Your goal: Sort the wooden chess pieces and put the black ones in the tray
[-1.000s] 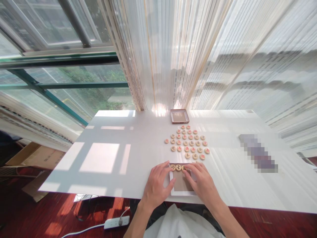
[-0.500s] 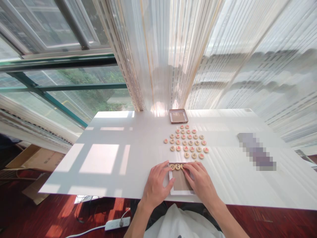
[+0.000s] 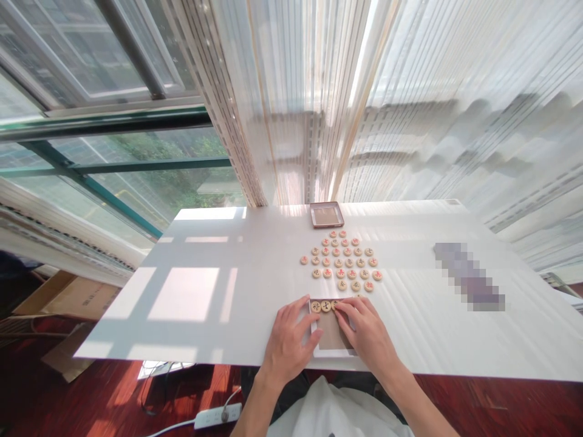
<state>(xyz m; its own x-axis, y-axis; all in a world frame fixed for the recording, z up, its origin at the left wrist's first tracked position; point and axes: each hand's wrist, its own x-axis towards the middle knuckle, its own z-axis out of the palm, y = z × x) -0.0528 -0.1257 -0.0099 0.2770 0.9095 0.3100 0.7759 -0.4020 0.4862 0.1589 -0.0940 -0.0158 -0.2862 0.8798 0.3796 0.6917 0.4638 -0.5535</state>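
A shallow box (image 3: 331,340) with white edges and a brown inside lies at the table's near edge. Along its far side, three round wooden pieces sit in a row: one at the left corner (image 3: 316,306), a middle one (image 3: 326,306) and a third (image 3: 334,304). My left hand (image 3: 289,340) rests at the box's left side, fingers apart, holding nothing. The fingers of my right hand (image 3: 367,328) are closed on the third piece and partly cover it. Beyond the box, several loose pieces (image 3: 338,263) with red or black characters lie in rough rows.
A brown-rimmed box lid or tray (image 3: 327,215) lies at the far edge of the white table (image 3: 191,340). To the right is a blurred-out object (image 3: 469,277). Below the table, a white power strip (image 3: 217,416) lies on the red floor.
The view has shifted slightly. Both hands keep nearly the same places, and the right fingers remain on the third piece.
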